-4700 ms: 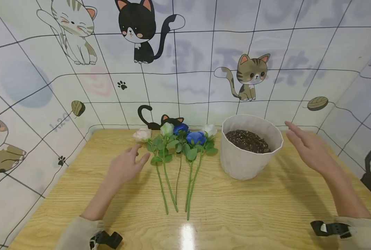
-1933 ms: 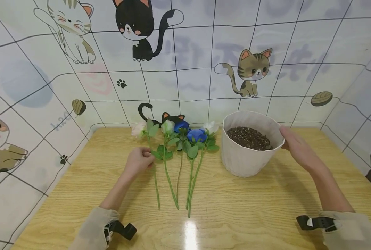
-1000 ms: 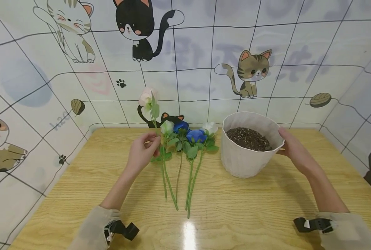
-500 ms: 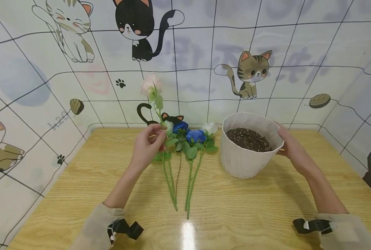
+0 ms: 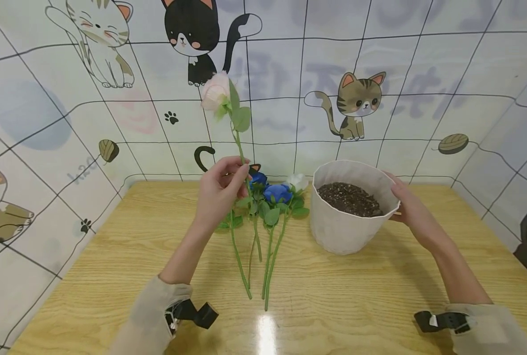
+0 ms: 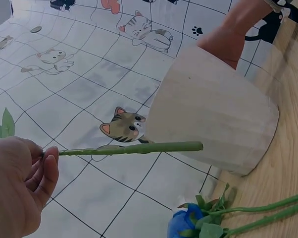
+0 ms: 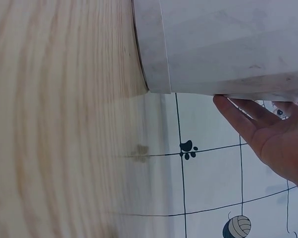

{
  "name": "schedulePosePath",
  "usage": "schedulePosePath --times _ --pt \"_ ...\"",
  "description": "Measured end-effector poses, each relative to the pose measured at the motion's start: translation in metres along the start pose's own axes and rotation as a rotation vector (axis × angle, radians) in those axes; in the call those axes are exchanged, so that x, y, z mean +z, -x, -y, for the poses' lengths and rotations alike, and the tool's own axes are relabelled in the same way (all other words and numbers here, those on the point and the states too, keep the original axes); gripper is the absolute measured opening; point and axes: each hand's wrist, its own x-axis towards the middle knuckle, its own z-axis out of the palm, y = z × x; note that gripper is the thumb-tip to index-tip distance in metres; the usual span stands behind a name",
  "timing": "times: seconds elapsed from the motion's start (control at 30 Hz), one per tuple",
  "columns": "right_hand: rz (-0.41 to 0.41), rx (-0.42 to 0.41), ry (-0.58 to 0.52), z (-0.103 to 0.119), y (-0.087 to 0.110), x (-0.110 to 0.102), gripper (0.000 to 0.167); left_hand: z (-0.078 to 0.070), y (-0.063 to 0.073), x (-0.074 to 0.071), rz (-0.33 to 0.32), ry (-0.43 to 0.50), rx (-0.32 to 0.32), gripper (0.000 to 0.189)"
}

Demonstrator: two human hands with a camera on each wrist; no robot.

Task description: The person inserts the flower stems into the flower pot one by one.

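Observation:
My left hand (image 5: 221,192) pinches the stem of a pale pink rose (image 5: 216,92) between thumb and fingers. The bloom is up in front of the wall; in the left wrist view the cut end of its stem (image 6: 169,147) points toward the pot. Below lie several more roses, among them a blue rose (image 5: 278,193) and a white rose (image 5: 297,182); a greenish-white bloom is hidden behind my left hand. To the right stands a white pot (image 5: 345,234) holding dark soil (image 5: 348,199). My right hand (image 5: 414,212) rests against its right side, fingers fairly straight along the wall in the right wrist view.
Everything stands on a light wooden table (image 5: 334,301). Its back edge meets a wall covering (image 5: 272,118) printed with cartoon cats and grid lines. Loose green stems (image 5: 270,266) run toward the front edge. Black straps with small boxes sit on both sleeves.
The left hand has taken the pink rose from the row, lifted it and carried it rightward. The right hand has come against the pot, which has shifted slightly left.

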Motion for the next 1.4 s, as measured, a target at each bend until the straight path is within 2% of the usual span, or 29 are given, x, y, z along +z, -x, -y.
schedulePosePath --times 0.57,0.73,1.0,1.2,1.4 --pt "0.013 0.005 -0.013 0.001 0.001 0.006 0.058 -0.024 -0.038 0.041 0.022 0.083 0.072 0.018" --pt "0.021 0.013 -0.027 0.001 0.0 0.007 0.059 -0.033 -0.049 0.053 0.017 0.112 0.069 0.018" --pt "0.032 0.021 -0.021 0.003 0.0 0.008 0.059 -0.047 -0.067 0.07 -0.002 0.16 0.123 0.017" --pt "0.026 0.015 -0.024 0.003 0.001 0.007 0.058 -0.057 -0.071 0.086 -0.004 0.202 0.134 0.018" --pt "0.018 0.022 -0.039 0.002 0.001 0.007 0.059 -0.059 -0.071 0.101 0.011 0.219 0.151 0.018"
